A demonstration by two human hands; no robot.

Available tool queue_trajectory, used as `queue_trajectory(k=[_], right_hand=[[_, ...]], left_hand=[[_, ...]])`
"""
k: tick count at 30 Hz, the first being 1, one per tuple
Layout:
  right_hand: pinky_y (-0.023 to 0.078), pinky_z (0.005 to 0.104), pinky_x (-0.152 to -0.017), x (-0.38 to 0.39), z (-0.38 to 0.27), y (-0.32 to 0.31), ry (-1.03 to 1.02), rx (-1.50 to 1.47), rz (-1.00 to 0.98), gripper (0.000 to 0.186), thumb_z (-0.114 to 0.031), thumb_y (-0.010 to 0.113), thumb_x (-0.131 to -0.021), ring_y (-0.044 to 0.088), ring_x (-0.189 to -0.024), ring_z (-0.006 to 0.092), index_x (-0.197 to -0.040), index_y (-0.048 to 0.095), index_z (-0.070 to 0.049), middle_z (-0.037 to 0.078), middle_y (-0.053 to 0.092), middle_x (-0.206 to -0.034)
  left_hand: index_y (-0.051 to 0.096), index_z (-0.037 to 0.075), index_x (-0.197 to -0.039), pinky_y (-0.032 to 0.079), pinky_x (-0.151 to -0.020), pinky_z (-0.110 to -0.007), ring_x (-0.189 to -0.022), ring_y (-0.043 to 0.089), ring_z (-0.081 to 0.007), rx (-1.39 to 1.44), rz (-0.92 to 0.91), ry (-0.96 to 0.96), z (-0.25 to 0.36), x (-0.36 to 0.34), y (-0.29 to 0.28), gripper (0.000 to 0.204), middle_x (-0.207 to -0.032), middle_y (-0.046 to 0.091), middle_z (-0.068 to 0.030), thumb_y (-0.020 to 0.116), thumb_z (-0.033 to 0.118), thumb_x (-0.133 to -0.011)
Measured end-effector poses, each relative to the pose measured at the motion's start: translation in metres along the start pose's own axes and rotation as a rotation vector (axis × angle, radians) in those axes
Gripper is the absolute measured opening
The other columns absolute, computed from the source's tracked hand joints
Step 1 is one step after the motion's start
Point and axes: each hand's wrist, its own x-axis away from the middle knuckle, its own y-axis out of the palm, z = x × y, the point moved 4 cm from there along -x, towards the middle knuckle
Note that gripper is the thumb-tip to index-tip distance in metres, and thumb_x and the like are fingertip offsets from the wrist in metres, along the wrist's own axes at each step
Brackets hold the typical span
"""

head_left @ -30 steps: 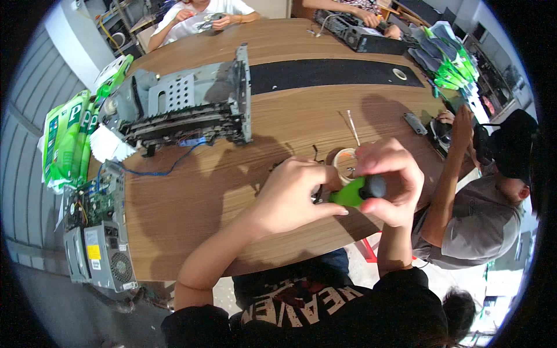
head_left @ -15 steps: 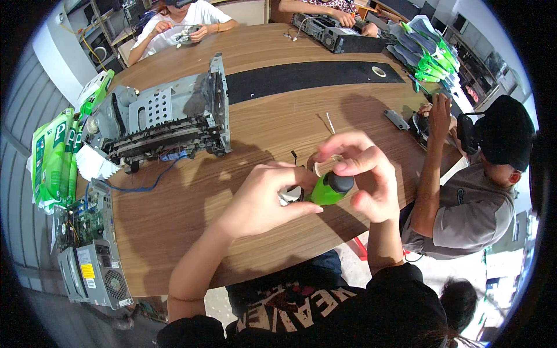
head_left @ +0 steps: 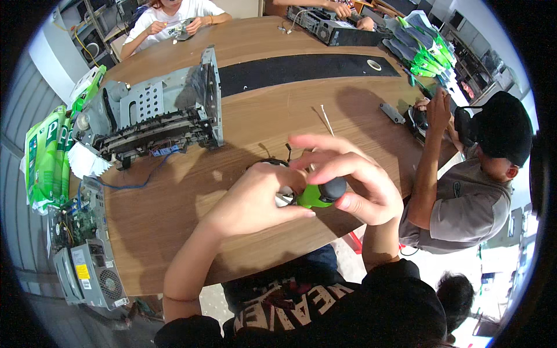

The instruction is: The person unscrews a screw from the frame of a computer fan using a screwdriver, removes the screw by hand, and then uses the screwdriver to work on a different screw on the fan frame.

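**Green tool [head_left: 313, 197] lies between the two hands, its black end toward the right**

The tool's long axis runs roughly sideways and looks foreshortened, with the black end [head_left: 333, 189] tilted up and the green body pointing toward the left hand [head_left: 252, 200]. The right hand [head_left: 368, 188] is nearer the black end: its fingers arch over the tool, spread and loosely curled, with the thumb just beside that end; whether they grip it, I cannot tell. The left fingers curl around a white-and-dark piece [head_left: 284, 197], mostly hidden, and appear to hold it, the left thumb reaching out just below the green body. Beyond the right fingers, a thin white stick [head_left: 327, 120] lies on the table [head_left: 174, 232].
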Motion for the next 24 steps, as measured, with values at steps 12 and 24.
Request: queue_trajectory(k=[12,24], right_hand=[[0.041,0.0456,-0.106,0.014,0.007,0.005,0.207,0.107,0.369,0.071,-0.032,0.077,-0.080,0.064,-0.106,0.0292,-0.132,0.046,0.005,0.022,0.061,-0.119],[0.056,0.0411,-0.087,0.024,0.013,0.010,-0.036,0.380,0.459,0.063,-0.023,0.064,-0.092,0.063,-0.110,0.0350,-0.143,0.035,0.002,0.034,0.055,-0.127]], left_hand=[[0.066,0.003,-0.112,0.052,-0.076,-0.034,-0.080,0.067,-0.0229,0.061,0.051,0.054,-0.011,-0.010,0.011,0.039,-0.091,0.070,-0.0127,0.074,0.030,-0.085],[0.068,0.001,-0.101,0.054,-0.081,-0.037,-0.085,0.068,-0.0259,0.074,0.246,0.048,-0.011,-0.013,0.020,0.050,-0.093,0.070,-0.0156,0.084,0.037,-0.070]])
